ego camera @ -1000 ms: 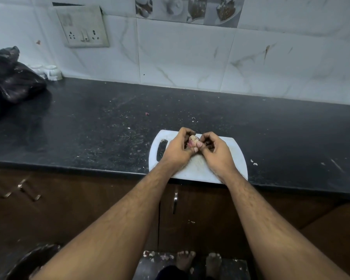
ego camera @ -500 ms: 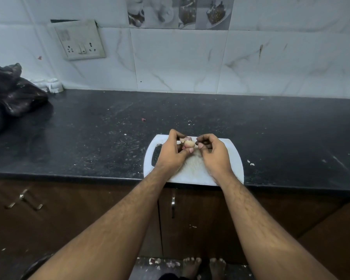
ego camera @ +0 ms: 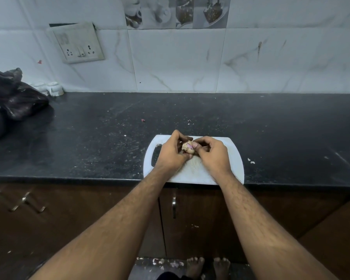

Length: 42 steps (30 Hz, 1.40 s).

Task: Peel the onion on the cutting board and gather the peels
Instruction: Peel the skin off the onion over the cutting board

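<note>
A: Mid-peel, by the look of it. Small pale onion with dry papery skin and a pink patch showing [ego camera: 188, 147], held up between both hands just above the white plastic cutting board with the handle slot [ego camera: 233, 158].

B: Grip?

A: Left hand [ego camera: 171, 153] curled round the onion from the left, thumb underneath. Right hand [ego camera: 212, 153] close against it, thumb tip pressed on the pink patch, fingers curled in; pinching at the skin, most likely. Hands together, touching at the onion.

B: Progress?

A: Early to middle, judging by the brown skin over most of what shows. No heap of peels visible on the board; far side of the onion hidden by fingers.

B: Next move?

A: Probably a nail under a loose edge, then a pull away while the left hand turns the onion. Light force only; dry skin tears into scraps.

B: Gathering?

A: Not yet begun. A few pale flecks on the black speckled stone desk [ego camera: 249, 159], right of the board, for collecting later.
</note>
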Each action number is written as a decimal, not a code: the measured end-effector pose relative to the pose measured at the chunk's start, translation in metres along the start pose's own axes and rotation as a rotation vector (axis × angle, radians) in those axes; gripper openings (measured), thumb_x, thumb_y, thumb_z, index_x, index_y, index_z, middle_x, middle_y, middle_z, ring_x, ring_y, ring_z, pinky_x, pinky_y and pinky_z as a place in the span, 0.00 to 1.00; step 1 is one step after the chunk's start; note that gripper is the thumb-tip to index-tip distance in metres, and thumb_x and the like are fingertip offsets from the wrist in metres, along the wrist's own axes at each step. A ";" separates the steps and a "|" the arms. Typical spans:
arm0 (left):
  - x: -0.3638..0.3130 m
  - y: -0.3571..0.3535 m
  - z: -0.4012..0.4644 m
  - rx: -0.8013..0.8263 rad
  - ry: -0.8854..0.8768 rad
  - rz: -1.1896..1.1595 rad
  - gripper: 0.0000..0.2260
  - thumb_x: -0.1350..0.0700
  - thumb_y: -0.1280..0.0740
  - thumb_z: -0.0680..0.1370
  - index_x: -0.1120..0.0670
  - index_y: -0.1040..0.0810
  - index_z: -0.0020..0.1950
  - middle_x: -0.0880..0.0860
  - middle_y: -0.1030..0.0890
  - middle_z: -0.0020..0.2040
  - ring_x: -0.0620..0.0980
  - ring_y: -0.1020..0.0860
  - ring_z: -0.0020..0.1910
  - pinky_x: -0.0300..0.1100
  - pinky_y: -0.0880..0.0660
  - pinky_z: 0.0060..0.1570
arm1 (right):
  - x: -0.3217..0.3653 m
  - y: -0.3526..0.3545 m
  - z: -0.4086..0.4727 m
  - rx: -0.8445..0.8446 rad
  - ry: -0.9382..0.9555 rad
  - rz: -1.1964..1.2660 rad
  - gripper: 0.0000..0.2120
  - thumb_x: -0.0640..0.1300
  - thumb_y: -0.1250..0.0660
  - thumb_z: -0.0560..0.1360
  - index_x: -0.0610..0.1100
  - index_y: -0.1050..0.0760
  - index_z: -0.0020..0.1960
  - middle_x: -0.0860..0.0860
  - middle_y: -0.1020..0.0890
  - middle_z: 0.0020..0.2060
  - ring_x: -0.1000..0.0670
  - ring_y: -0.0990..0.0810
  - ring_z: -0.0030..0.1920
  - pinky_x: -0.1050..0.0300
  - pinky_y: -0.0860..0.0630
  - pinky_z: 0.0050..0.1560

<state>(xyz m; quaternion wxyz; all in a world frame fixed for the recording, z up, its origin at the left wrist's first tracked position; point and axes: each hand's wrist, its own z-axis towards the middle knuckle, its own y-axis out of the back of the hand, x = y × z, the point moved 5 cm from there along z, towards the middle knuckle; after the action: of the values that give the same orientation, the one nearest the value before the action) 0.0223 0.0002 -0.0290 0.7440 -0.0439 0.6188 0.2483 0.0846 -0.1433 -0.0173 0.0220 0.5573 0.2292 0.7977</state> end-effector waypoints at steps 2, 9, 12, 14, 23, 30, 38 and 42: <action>0.000 0.000 0.000 0.017 0.019 -0.016 0.21 0.71 0.23 0.70 0.55 0.27 0.54 0.50 0.16 0.57 0.47 0.17 0.59 0.42 0.20 0.61 | 0.001 0.001 -0.001 -0.017 -0.008 -0.011 0.02 0.45 0.28 0.79 0.49 0.16 0.50 0.58 0.14 0.41 0.59 0.17 0.42 0.73 0.27 0.40; -0.002 -0.001 -0.002 0.052 0.050 -0.090 0.22 0.65 0.19 0.69 0.57 0.25 0.57 0.51 0.16 0.60 0.47 0.16 0.59 0.41 0.20 0.60 | 0.002 -0.004 0.000 0.003 -0.027 -0.053 0.02 0.43 0.32 0.81 0.47 0.21 0.50 0.55 0.16 0.43 0.59 0.19 0.44 0.71 0.28 0.40; 0.000 -0.001 -0.001 0.042 0.036 -0.053 0.21 0.64 0.19 0.70 0.52 0.25 0.55 0.50 0.15 0.57 0.45 0.16 0.56 0.41 0.20 0.59 | 0.003 -0.007 0.000 0.038 -0.006 -0.132 0.04 0.43 0.36 0.83 0.47 0.23 0.51 0.54 0.17 0.46 0.56 0.21 0.46 0.65 0.29 0.43; -0.001 -0.001 -0.001 0.050 0.025 -0.037 0.22 0.65 0.20 0.71 0.50 0.26 0.56 0.51 0.15 0.57 0.45 0.16 0.55 0.39 0.21 0.57 | 0.004 -0.010 0.000 0.070 0.009 -0.217 0.05 0.44 0.39 0.84 0.45 0.24 0.53 0.52 0.19 0.48 0.53 0.22 0.48 0.60 0.29 0.44; 0.001 -0.003 0.000 0.086 0.015 -0.012 0.21 0.64 0.23 0.75 0.45 0.27 0.58 0.46 0.15 0.63 0.44 0.18 0.63 0.46 0.24 0.68 | 0.005 -0.013 0.001 0.088 -0.064 -0.235 0.09 0.44 0.46 0.86 0.45 0.28 0.54 0.51 0.20 0.48 0.52 0.23 0.47 0.61 0.30 0.40; 0.002 -0.002 0.001 0.067 0.035 -0.025 0.22 0.66 0.24 0.74 0.48 0.28 0.61 0.46 0.16 0.63 0.44 0.18 0.63 0.47 0.24 0.68 | -0.001 -0.001 0.003 -0.115 -0.093 -0.204 0.09 0.39 0.44 0.85 0.41 0.26 0.58 0.47 0.19 0.53 0.47 0.21 0.52 0.56 0.28 0.49; -0.003 0.004 -0.003 -0.032 0.023 0.018 0.23 0.61 0.21 0.73 0.53 0.27 0.63 0.50 0.18 0.58 0.46 0.17 0.56 0.38 0.20 0.55 | 0.006 -0.009 -0.001 0.027 0.014 -0.019 0.13 0.54 0.27 0.77 0.49 0.20 0.58 0.56 0.16 0.53 0.56 0.18 0.52 0.65 0.23 0.49; 0.002 0.003 -0.002 -0.016 0.051 -0.025 0.25 0.63 0.22 0.72 0.52 0.28 0.64 0.52 0.18 0.58 0.49 0.16 0.57 0.45 0.19 0.60 | 0.003 -0.006 -0.001 0.001 -0.018 0.019 0.08 0.47 0.22 0.73 0.48 0.18 0.50 0.54 0.14 0.44 0.55 0.16 0.45 0.65 0.22 0.45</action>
<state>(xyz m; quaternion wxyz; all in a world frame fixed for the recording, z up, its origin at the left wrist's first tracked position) 0.0195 0.0028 -0.0302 0.7306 -0.0640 0.6350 0.2427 0.0814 -0.1371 -0.0177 0.0162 0.5669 0.2240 0.7926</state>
